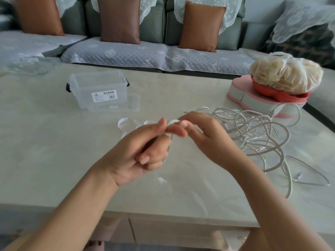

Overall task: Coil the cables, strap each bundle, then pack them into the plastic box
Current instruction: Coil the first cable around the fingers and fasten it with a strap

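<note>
My left hand [143, 151] and my right hand [203, 134] meet above the table's middle, both pinching a small looped bundle of pale cable [172, 123]. Most of that bundle is hidden by my fingers. A tangled heap of grey-white cables [257, 134] lies loose on the table to the right of my hands. White straps [126, 125] lie just behind my left hand. The clear plastic box [99, 89], open and labelled, stands at the back left, with its clear lid [134, 104] lying beside it.
A pink and grey heart-shaped box [253, 102] with a red dish and a plastic bag [286, 77] of pale stuff stands at the back right. A glass dish [30, 66] sits far left. A sofa [159, 33] with brown cushions runs behind the table [54, 142].
</note>
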The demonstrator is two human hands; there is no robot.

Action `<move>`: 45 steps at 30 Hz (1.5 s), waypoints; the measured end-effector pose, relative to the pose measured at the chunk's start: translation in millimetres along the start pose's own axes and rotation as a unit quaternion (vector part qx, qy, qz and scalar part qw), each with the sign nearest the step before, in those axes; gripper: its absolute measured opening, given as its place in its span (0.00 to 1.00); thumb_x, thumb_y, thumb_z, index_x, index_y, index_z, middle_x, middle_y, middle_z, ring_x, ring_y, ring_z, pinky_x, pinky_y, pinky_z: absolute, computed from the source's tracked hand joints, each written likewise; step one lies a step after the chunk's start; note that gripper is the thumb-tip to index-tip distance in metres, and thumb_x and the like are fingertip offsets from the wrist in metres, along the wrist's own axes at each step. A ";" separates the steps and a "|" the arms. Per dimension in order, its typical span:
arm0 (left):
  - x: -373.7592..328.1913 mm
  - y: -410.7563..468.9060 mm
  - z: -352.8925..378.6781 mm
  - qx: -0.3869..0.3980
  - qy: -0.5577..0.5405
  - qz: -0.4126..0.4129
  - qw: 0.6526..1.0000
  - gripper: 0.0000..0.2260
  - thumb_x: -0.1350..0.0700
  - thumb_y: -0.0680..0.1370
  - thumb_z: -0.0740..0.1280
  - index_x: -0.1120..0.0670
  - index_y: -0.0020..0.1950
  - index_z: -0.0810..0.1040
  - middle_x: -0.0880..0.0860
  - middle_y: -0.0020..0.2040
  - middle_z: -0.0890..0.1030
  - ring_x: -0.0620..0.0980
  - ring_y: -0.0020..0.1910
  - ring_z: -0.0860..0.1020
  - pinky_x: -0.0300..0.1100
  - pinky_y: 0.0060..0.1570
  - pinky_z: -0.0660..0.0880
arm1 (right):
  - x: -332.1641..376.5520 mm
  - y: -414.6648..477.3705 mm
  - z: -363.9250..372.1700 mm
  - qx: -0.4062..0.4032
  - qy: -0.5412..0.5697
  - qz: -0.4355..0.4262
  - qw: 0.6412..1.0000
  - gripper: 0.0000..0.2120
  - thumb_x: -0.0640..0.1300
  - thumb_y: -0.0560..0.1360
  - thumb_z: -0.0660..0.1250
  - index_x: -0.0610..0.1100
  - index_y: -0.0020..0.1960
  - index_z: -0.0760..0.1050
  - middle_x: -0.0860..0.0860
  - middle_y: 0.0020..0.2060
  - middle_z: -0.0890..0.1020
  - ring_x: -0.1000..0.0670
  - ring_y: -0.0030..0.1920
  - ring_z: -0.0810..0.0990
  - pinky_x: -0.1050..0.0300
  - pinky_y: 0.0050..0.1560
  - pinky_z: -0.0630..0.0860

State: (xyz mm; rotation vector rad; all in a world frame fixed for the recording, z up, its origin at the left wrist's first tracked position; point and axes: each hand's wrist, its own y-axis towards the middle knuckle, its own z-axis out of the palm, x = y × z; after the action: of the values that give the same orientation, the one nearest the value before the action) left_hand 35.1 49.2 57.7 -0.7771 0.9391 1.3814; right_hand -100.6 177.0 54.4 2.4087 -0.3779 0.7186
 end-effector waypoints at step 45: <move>-4.9 21.2 -17.6 -0.265 -0.090 0.232 0.931 0.15 0.53 0.83 0.49 0.54 0.61 0.72 0.43 0.44 0.83 0.44 0.56 0.80 0.54 0.59 0.73 | 22.1 -10.9 15.4 0.073 -0.201 -0.135 0.968 0.15 0.39 0.76 0.57 0.49 0.57 0.77 0.55 0.41 0.82 0.45 0.36 0.80 0.55 0.31 0.74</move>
State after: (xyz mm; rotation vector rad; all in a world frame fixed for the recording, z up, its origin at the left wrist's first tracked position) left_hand 12.6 32.6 55.9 -0.8346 0.6235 2.1389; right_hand -71.8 174.0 51.6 2.6736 -0.1514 0.1372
